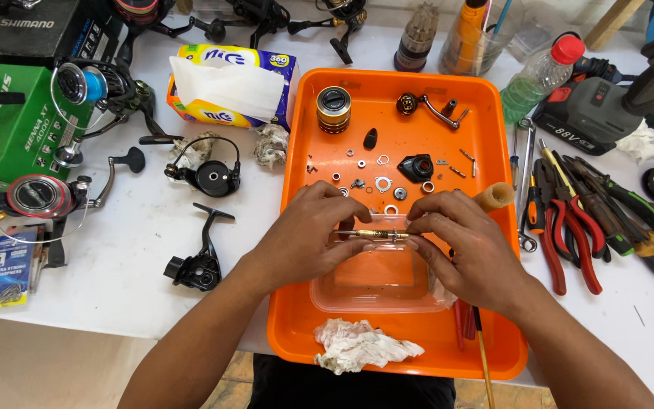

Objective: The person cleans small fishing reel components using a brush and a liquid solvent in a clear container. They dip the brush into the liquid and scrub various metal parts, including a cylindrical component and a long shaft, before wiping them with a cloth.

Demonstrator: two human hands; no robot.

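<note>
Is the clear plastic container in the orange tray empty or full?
Apparently empty: the orange tray shows through the clear plastic container beneath both hands; any thin liquid cannot be told.

Left hand and right hand meet fingertip to fingertip, palms down, forearms angled inward, pinch grip closed.

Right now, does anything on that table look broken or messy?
Nothing looks broken. The left hand and right hand hold a small brass shaft over a clear tub. Tiny washers lie loose across the orange tray, and a crumpled rag sits at its near edge.
</note>
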